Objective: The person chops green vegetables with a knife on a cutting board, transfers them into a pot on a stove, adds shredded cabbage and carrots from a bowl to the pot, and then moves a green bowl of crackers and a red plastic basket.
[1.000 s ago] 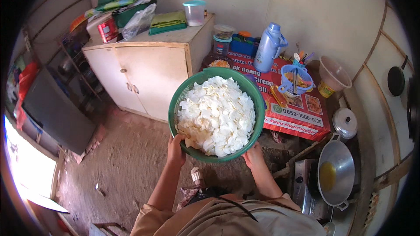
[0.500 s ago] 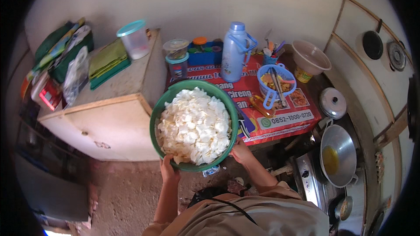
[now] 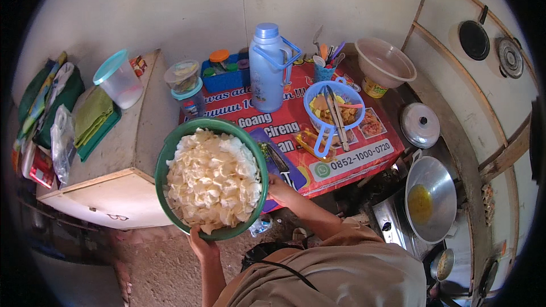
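Observation:
A round green plastic basket point(image 3: 263, 186) is heaped with thin, pale, cream-white slices point(image 3: 213, 185). It is held up in front of me, between the cabinet and the red-covered table. My left hand point(image 3: 203, 244) grips its near rim, with the fingertips partly hidden by the basket. My right hand point(image 3: 281, 190) is closed on the right side of the rim, its fingers partly behind it. Just past the right rim, a purple cutting board point(image 3: 293, 173) with a dark-bladed knife point(image 3: 275, 158) lies on the table.
On the red-covered table point(image 3: 364, 162) stand a blue thermos point(image 3: 267, 74), a blue strainer point(image 3: 321, 128) with food and tongs, and a utensil cup point(image 3: 324, 72). A wok point(image 3: 441, 216) with oil sits on the stove point(image 3: 392, 222) at right. The cabinet point(image 3: 125, 142) stands left.
The view has turned, so the table and cabinet appear farther left. The basket also sits lower and farther left in the picture, and more of the cutting board shows. Both hands keep their hold.

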A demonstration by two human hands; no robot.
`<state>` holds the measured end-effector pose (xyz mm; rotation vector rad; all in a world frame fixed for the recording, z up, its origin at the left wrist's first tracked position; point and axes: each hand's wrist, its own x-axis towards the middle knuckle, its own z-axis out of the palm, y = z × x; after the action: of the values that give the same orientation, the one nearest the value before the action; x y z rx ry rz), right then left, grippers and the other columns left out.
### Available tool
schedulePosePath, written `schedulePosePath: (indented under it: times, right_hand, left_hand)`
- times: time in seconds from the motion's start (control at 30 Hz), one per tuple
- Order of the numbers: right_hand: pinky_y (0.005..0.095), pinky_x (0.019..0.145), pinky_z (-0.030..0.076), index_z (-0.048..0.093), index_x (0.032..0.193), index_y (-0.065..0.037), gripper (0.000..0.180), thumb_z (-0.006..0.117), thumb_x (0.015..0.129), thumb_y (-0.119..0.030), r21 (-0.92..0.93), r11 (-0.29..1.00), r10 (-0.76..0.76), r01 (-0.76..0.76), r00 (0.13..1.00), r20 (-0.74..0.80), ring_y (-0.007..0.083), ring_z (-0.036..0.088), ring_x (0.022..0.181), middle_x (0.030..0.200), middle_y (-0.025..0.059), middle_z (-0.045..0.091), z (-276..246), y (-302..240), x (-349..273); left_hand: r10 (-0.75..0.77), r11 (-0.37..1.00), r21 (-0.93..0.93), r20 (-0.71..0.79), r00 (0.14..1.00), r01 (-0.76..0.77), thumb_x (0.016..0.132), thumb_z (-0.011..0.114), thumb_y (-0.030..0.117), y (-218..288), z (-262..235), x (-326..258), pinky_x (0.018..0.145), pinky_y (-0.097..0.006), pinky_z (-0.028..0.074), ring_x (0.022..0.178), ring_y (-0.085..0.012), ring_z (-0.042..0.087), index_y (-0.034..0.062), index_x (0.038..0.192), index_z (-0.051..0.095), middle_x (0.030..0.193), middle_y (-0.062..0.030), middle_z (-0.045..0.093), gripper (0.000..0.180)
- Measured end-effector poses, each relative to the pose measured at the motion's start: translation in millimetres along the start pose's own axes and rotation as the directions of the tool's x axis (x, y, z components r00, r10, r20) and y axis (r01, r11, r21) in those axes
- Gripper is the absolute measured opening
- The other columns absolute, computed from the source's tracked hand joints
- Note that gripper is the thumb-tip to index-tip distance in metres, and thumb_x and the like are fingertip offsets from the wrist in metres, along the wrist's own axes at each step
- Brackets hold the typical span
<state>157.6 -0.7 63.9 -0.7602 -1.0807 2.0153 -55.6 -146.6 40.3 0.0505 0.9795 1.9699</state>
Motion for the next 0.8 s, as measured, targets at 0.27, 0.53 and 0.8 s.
schedulePosePath:
  times: [0.27,0.53,0.8]
  right_hand:
    - [0.035,0.087,0.044,0.037,0.125,-0.008,0.049,0.056,0.08,-0.005,0.115,0.988,0.083,-0.098,0.987,0.134,0.0195,0.051,0.105,0.118,0.0092,0.049,-12.0,-2.3,5.1]
    - [0.0285,0.076,0.048,0.052,0.108,-0.002,0.026,0.045,0.089,-0.018,-0.27,0.898,0.393,-0.346,0.909,0.142,0.0189,0.057,0.091,0.102,0.0111,0.058,-112.0,-69.1,-80.0]
    - [0.0311,0.064,0.05,0.045,0.111,-0.004,0.027,0.037,0.091,-0.02,-0.119,0.973,-0.23,0.199,0.778,-0.585,0.0185,0.057,0.076,0.092,0.009,0.058,-244.2,-131.6,-56.7]
  left_hand:
    - [0.016,0.998,-0.066,-0.066,0.998,-0.021,0.07,0.05,0.014,-9.6,4.2,1.2,0.078,-0.038,0.047,0.093,-0.0271,0.053,-0.0013,0.109,0.043,0.103,-0.0126,0.05,0.042]
    - [0.025,0.995,-0.088,-0.151,0.988,-0.039,0.069,0.048,0.013,-5.5,5.4,4.1,0.081,-0.043,0.046,0.097,-0.0304,0.051,-0.0017,0.111,0.041,0.105,-0.0148,0.05,0.045]
    - [-0.002,0.998,-0.06,-0.06,0.998,-0.001,0.069,0.048,0.014,-6.6,5.6,15.0,0.085,-0.043,0.043,0.101,-0.0322,0.05,-0.0037,0.118,0.038,0.112,-0.0172,0.048,0.053]
